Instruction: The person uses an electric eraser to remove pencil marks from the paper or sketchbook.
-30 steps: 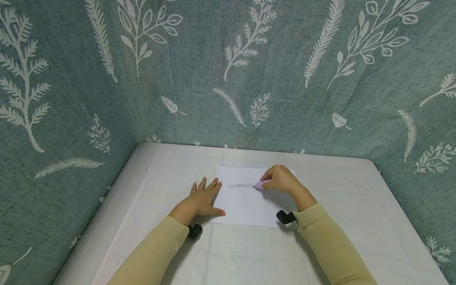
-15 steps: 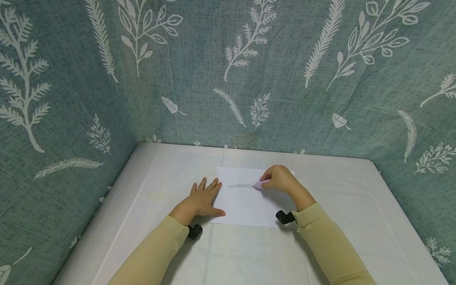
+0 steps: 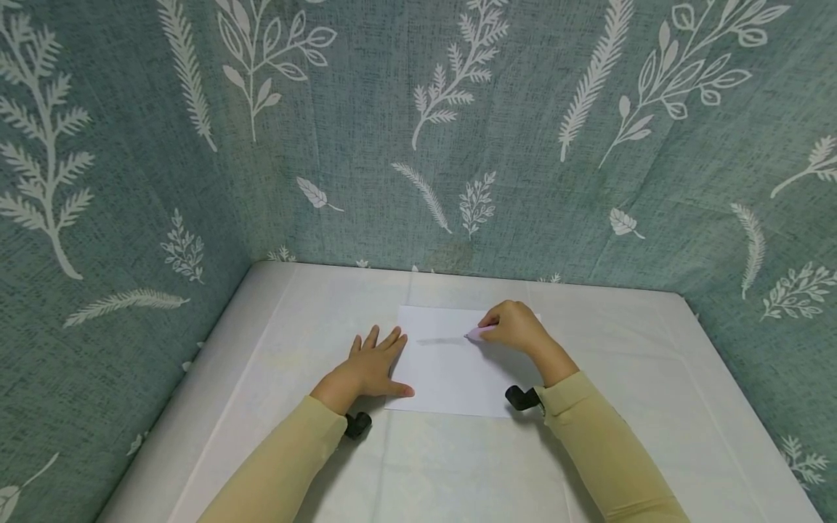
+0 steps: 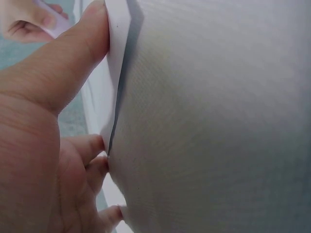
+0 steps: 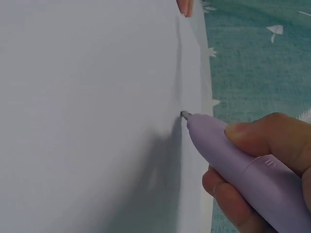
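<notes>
A white sheet of paper [image 3: 445, 378] lies on the covered table. My left hand [image 3: 368, 372] rests at its left edge, fingers spread, the thumb on the near left part; in the left wrist view the paper edge [image 4: 115, 63] lifts slightly beside the thumb. With thumb and fingers my right hand [image 3: 516, 328] grips a thick lilac pen-shaped tool [image 5: 228, 155] with a small metal tip. That tip is at the paper's surface in the right wrist view; whether it touches, I cannot tell. A thin grey band [image 3: 439, 341] runs leftward across the paper from near the tip.
A white cloth [image 3: 628, 378] covers the table. Green fabric with white leaf prints [image 3: 366, 145] hangs behind the table and at both sides. Black wrist-worn devices [image 3: 523, 398] stick out near both cuffs.
My right hand and the lilac tool have shifted slightly toward the far side of the paper, the tip now just beyond the grey band. The left hand and the paper stay put.
</notes>
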`<state>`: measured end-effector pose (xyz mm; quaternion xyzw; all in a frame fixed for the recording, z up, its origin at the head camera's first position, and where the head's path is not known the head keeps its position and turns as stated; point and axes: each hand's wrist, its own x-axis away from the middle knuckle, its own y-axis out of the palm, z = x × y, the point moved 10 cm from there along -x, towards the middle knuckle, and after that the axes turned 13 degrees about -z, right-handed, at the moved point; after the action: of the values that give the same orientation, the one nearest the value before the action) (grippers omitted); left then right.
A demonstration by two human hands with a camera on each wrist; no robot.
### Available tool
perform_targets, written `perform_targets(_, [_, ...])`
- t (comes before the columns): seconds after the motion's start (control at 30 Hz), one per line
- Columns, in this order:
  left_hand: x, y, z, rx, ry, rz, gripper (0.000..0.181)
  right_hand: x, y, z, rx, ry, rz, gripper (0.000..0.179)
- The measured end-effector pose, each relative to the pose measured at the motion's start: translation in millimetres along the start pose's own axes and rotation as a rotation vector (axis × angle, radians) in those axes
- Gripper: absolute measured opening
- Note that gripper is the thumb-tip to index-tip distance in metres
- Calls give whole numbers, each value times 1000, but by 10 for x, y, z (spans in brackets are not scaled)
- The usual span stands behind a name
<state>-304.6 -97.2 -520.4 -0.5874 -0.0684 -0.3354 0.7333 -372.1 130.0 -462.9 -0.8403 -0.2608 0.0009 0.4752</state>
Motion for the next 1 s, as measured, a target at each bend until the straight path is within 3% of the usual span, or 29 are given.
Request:
perform_targets(0.53, [15, -7, 11, -12, -6, -7, 111, 14, 86, -55, -18, -12, -114, 6])
perform_targets(1.0, [21, -17, 10, 5, 1, 3, 110, 27, 117, -18, -63, -27, -142, 13])
